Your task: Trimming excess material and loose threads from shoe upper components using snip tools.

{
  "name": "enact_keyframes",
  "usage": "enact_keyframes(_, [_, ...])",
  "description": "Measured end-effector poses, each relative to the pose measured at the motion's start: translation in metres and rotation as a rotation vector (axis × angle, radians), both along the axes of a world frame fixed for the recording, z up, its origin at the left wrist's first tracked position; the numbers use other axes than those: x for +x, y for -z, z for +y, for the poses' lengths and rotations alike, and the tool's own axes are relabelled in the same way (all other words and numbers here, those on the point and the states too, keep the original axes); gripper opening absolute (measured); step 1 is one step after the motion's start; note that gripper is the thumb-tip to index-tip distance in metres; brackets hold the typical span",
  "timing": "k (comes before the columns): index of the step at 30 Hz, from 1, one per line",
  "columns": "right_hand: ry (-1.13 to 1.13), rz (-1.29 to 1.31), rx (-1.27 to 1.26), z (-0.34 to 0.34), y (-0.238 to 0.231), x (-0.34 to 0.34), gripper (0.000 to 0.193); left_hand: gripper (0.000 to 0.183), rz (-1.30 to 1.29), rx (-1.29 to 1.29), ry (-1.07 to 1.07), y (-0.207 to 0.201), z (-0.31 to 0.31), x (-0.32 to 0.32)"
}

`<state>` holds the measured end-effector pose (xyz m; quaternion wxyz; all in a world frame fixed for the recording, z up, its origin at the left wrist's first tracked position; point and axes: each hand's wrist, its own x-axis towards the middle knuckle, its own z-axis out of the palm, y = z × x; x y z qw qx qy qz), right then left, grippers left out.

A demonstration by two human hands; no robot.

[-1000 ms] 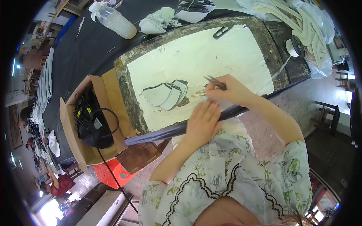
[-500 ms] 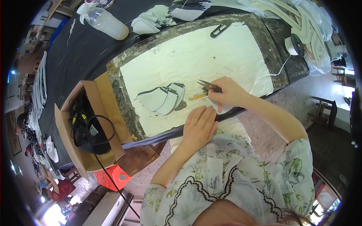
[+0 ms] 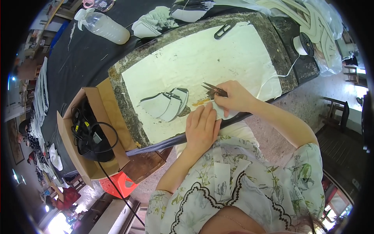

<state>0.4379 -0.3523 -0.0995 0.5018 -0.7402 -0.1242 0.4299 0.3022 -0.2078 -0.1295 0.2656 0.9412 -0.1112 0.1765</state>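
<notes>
Between the thumb and fingers of my right hand [image 3: 233, 95] is a pair of small dark scissors [image 3: 215, 89], its two pointed blades slightly apart and aimed left. The same hand touches a white piece [image 3: 222, 111] at the near edge of the paper-covered board [image 3: 241, 58]. My left hand [image 3: 202, 126] lies with outstretched fingers on that piece's left side; the hands cover much of it. Left of them, a few overlapping white curved pieces [image 3: 163, 104] with dark edging rest on the paper. A yellow-brown stain lies beside the scissors.
An open cardboard box [image 3: 67, 134] with black cables stands left of the board. Farther back are a bottle of cloudy liquid [image 3: 104, 26], stacked white pieces [image 3: 154, 22] and a slotted black tool [image 3: 223, 32]. A white thread spool [image 3: 302, 45] sits at right, its thread trailing across the board.
My left hand has shifted slightly left and up along the white piece. The scissors stay in my right hand, almost in place. The whole view has shifted a little.
</notes>
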Motion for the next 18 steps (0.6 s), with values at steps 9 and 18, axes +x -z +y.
enact_keyframes(9, [-0.013,-0.024,0.001,-0.0004,-0.005,0.0004,0.016,0.035,0.008,0.017,-0.018,0.0037,-0.0006,-0.0014])
enact_keyframes(18, [-0.012,0.035,0.048,-0.0043,0.0024,0.0008,0.014,0.037,-0.01,0.082,-0.004,-0.0001,0.0004,0.0005])
